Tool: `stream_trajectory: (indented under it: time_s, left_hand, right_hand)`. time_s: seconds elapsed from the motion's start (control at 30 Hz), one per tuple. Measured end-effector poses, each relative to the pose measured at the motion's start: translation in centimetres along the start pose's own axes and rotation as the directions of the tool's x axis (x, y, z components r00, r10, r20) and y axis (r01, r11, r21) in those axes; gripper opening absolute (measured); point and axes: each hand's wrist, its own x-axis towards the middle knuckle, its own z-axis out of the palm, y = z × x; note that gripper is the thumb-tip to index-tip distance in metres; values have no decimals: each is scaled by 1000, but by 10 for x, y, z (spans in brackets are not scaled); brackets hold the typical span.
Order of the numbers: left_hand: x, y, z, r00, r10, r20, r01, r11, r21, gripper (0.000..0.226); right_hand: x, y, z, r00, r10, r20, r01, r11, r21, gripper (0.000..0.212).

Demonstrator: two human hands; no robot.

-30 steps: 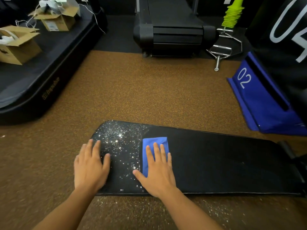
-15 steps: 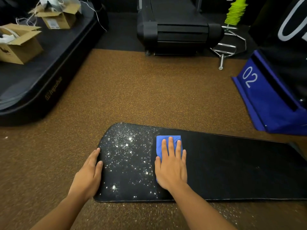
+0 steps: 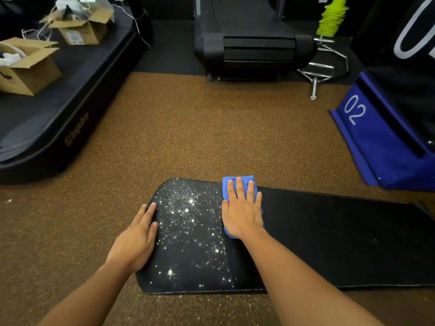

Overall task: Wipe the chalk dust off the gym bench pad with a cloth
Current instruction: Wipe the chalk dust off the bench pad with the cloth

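Observation:
A long black bench pad (image 3: pixel 329 243) lies across the lower part of the view. White chalk dust (image 3: pixel 188 222) speckles its rounded left end, while the pad to the right looks dark and clean. My right hand (image 3: pixel 242 212) lies flat, fingers together, pressing a folded blue cloth (image 3: pixel 244 181) onto the pad at its far edge, just right of the dust. The cloth shows beyond my fingertips and beside my palm. My left hand (image 3: pixel 136 241) rests flat on the pad's left end, holding nothing.
Brown speckled gym flooring (image 3: pixel 211 128) surrounds the pad, with some chalk on it by the near edge. A black platform (image 3: pixel 58 109) with cardboard boxes (image 3: pixel 28 67) sits far left, a treadmill (image 3: pixel 249 43) at the back, a blue block marked 02 (image 3: pixel 376 137) at right.
My right hand has slid the cloth away from me, from the pad's middle to its far edge. My left hand has shifted from the dusty surface to the pad's left rim.

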Motion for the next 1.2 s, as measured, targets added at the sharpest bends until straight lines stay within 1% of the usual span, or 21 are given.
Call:
stream_trajectory:
  time_s: [0.13, 0.17, 0.23, 0.3, 0.37, 0.43, 0.47, 0.57, 0.67, 0.87, 1.03, 1.1, 1.2]
  left_hand:
    - [9, 10, 2, 1000, -1, -23, 2, 999, 47, 55]
    - [10, 11, 3, 999, 11, -31, -9, 998, 56, 55]
    - [13, 11, 4, 998, 46, -33, -43, 996, 81, 56]
    - [17, 12, 4, 995, 99, -22, -95, 986, 140, 56]
    - [20, 17, 3, 987, 161, -22, -153, 967, 206, 57]
    - [23, 22, 2, 981, 192, -19, -182, 954, 238, 57]
    - [24, 23, 2, 980, 198, -12, -190, 951, 243, 57]
    - [25, 24, 4, 980, 201, -1, -195, 951, 238, 57]
    - [24, 19, 6, 981, 195, -11, -188, 958, 216, 59]
    - [27, 17, 9, 977, 215, -13, -208, 959, 194, 63]
    - [30, 13, 10, 975, 223, 14, -221, 952, 210, 68]
    - [30, 11, 11, 971, 238, 17, -237, 950, 202, 73]
    - [29, 7, 8, 968, 250, 1, -247, 955, 167, 73]
  right_hand:
    - [-11, -5, 7, 993, -117, -24, 116, 993, -28, 57]
    - [-16, -6, 10, 988, -151, -35, 149, 988, -45, 59]
    - [-27, -4, 15, 978, -200, -52, 197, 978, -61, 70]
    - [-35, 0, 18, 974, -220, -55, 217, 975, -56, 74]
    - [-39, 4, 18, 978, -199, -65, 197, 980, -40, 74]
    - [-36, 3, 15, 986, -144, -84, 143, 989, -27, 75]
    - [-32, 2, 13, 990, -109, -95, 107, 994, -20, 73]
    - [-15, -6, 10, 997, -10, -80, 8, 1000, -21, 58]
    - [-2, -22, 12, 997, 43, -66, -43, 999, 12, 58]
    - [-4, -36, 17, 997, -9, -74, 9, 1000, 0, 58]
    - [-50, -37, 26, 986, -146, -78, 143, 989, -35, 58]
    - [-65, -26, 31, 985, -149, -90, 147, 989, -35, 59]
    - [-69, -13, 29, 990, -110, -85, 107, 994, -38, 60]
